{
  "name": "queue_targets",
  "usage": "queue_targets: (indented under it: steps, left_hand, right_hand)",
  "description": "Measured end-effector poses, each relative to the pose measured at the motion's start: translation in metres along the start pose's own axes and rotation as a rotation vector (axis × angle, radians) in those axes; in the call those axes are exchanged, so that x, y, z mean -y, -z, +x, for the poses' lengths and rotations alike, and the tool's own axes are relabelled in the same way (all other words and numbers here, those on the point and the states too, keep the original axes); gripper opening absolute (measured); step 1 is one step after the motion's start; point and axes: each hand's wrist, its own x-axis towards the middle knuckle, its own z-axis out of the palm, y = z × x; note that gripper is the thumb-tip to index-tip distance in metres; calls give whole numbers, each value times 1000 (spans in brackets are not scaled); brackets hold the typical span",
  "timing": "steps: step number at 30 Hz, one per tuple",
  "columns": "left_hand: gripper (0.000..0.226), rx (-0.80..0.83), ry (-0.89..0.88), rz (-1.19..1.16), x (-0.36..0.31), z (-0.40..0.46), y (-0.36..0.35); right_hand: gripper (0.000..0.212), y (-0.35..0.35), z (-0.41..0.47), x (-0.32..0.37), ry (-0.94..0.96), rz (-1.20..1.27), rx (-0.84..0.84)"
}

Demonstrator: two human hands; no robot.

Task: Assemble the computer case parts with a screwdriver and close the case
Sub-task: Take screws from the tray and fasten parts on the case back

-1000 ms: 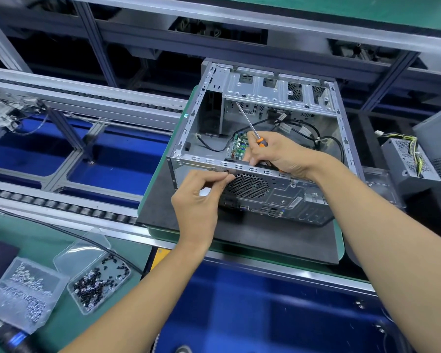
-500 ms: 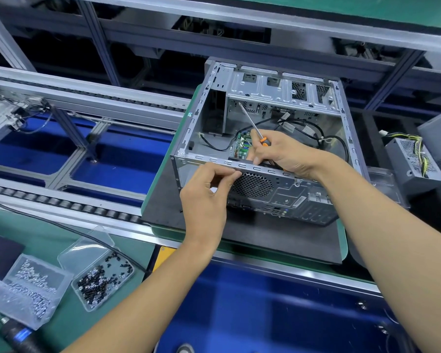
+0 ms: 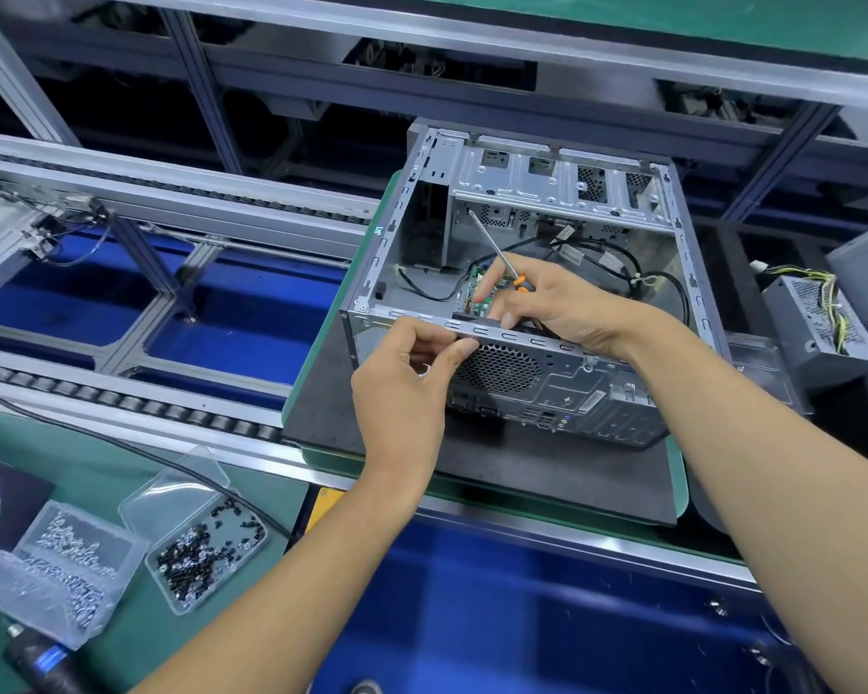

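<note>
An open grey computer case [image 3: 532, 388] lies on its side on a dark mat [image 3: 522, 468], its rear panel facing me. My right hand [image 3: 557, 305] reaches over the near rim into the case and grips a screwdriver [image 3: 492, 250] with an orange collar, its shaft pointing up and away. The fingertips of that hand touch a green circuit board [image 3: 478, 298] inside. My left hand [image 3: 404, 388] sits at the near rim, thumb and fingers pinched together against the metal edge; a small pale thing shows between them but I cannot tell what it is.
Clear plastic boxes of black screws [image 3: 204, 548] and silver screws [image 3: 66, 558] sit on the green bench at lower left. A power supply [image 3: 818, 318] with coloured wires lies to the right of the case. Conveyor rails [image 3: 121, 388] run along the left.
My left hand has risen slightly to the case's near rim. The right hand stays inside with the screwdriver. The view has shifted a little.
</note>
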Motion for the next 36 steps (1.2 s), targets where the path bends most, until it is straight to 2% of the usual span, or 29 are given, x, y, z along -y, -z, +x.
queue_targets:
  steps: [9,20,31,36]
  left_hand:
    - [15,-70,-176,331,0,6,6]
    - [16,-104,-240,449,0,11,8]
    - [17,-25,-313,425,6,17,12]
    - [22,60,-328,456,5,24,14]
  right_hand:
    - [23,0,4,-2,12,21,3]
    - [25,0,3,-2,24,-9,12]
    - [31,2,4,-3,23,-2,-2]
    - [31,1,5,-5,16,-12,22]
